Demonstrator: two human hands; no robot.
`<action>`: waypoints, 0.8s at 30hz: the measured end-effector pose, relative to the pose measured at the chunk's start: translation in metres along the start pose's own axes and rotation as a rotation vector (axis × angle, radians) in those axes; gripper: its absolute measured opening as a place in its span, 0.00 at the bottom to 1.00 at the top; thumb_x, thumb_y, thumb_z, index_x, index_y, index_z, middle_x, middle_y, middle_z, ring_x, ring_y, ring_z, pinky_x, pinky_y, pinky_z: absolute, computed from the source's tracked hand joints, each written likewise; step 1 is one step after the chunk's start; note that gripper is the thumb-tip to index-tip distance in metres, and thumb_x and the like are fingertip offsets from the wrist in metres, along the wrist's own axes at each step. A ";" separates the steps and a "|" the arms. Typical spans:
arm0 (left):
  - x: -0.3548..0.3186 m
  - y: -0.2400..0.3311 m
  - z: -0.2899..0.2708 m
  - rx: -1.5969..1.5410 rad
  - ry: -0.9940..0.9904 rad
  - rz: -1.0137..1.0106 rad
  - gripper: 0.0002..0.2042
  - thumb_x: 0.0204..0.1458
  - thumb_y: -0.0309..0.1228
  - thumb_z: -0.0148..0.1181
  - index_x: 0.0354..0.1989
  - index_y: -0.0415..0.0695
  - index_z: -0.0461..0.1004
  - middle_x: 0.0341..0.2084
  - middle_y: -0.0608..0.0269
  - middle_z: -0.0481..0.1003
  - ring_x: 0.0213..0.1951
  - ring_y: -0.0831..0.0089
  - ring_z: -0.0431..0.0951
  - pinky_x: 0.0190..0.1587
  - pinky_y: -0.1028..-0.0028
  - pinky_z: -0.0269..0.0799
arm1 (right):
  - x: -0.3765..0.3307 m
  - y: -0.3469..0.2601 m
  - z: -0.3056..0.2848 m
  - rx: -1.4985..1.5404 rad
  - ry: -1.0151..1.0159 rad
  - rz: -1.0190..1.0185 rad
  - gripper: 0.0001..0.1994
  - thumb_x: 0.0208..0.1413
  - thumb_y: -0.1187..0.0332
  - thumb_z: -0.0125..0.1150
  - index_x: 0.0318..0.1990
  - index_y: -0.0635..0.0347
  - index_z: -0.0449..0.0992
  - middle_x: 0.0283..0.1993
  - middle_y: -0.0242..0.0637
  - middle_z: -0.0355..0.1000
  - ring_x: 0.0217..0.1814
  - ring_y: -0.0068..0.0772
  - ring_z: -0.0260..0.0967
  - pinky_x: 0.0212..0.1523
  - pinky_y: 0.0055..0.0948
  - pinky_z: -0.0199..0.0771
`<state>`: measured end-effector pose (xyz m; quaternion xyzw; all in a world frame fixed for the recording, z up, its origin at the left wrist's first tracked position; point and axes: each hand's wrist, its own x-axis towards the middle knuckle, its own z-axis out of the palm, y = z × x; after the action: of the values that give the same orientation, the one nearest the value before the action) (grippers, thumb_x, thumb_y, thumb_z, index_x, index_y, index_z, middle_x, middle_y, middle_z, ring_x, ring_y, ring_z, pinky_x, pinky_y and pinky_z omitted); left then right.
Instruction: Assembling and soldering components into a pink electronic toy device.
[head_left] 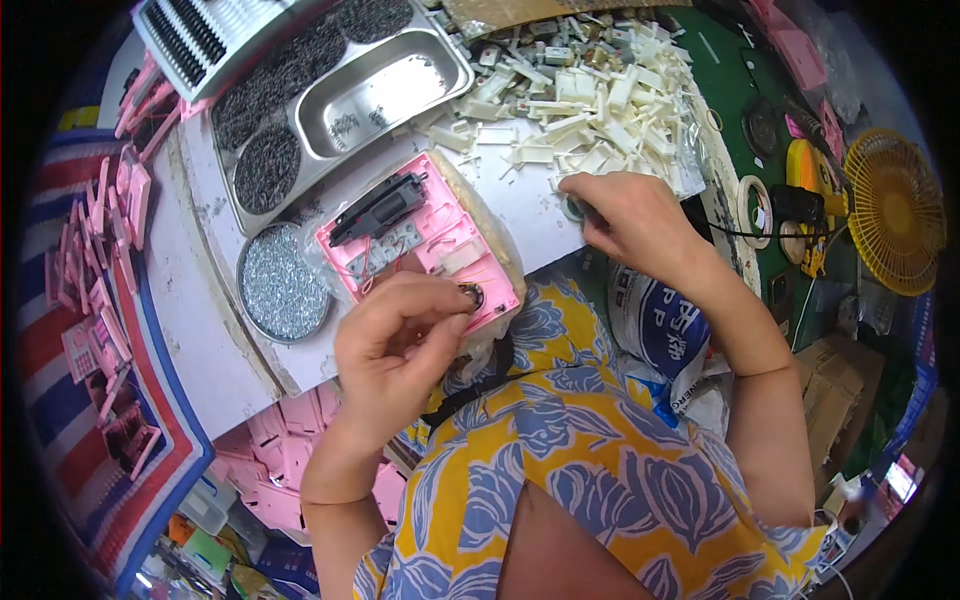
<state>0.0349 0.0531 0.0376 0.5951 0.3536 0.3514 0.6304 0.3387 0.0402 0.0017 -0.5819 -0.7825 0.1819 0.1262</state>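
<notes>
A pink plastic casing [450, 225] lies open on the table in front of me. It holds a black mechanism [380, 208], a grey plate with button-like shapes [385, 250] and thin wires. My left hand [395, 345] is closed over its near corner, thumb and forefinger pinched at a small round dark part [472, 295]. By the table's edge, right of the casing, my right hand [635, 225] is curled with the fingers closed. Beside its fingertips shows a small round greenish thing [572, 208]; what is between them is hidden.
A steel tray [385, 85] with dark screws stands behind a round dish [285, 285] of silvery screws. Loose white plastic parts [600, 110] are heaped at the back. Pink parts [105, 240] lie along the left; a yellow fan [893, 212] stands at right.
</notes>
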 end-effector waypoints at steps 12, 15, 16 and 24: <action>-0.016 -0.030 0.026 -0.024 0.138 -0.022 0.18 0.54 0.17 0.65 0.51 0.37 0.69 0.39 0.60 0.78 0.43 0.77 0.80 0.46 0.77 0.79 | -0.005 -0.080 0.010 1.455 -0.119 0.306 0.25 0.55 0.79 0.66 0.61 0.66 0.70 0.30 0.25 0.71 0.30 0.11 0.66 0.31 0.13 0.63; -0.016 -0.029 0.027 -0.056 0.159 -0.036 0.17 0.54 0.17 0.65 0.51 0.37 0.69 0.39 0.60 0.77 0.42 0.77 0.80 0.46 0.77 0.79 | -0.001 -0.084 0.017 1.567 -0.163 0.294 0.24 0.55 0.79 0.65 0.61 0.65 0.70 0.30 0.25 0.71 0.31 0.13 0.69 0.33 0.14 0.66; -0.017 -0.030 0.026 -0.060 0.159 -0.036 0.18 0.54 0.16 0.65 0.51 0.37 0.69 0.39 0.60 0.77 0.43 0.77 0.80 0.46 0.77 0.79 | 0.001 -0.084 0.018 1.592 -0.174 0.297 0.24 0.55 0.79 0.65 0.61 0.65 0.70 0.30 0.25 0.71 0.31 0.13 0.69 0.33 0.15 0.67; -0.017 -0.034 0.024 -0.065 0.148 -0.023 0.17 0.54 0.16 0.64 0.51 0.36 0.68 0.40 0.60 0.77 0.43 0.77 0.80 0.46 0.77 0.79 | 0.001 -0.084 0.021 1.414 -0.160 0.256 0.23 0.56 0.79 0.65 0.60 0.65 0.71 0.36 0.30 0.75 0.36 0.17 0.74 0.39 0.18 0.74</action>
<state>0.0483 0.0247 0.0054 0.5423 0.3945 0.3984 0.6257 0.2569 0.0163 0.0191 -0.4332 -0.4102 0.7001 0.3924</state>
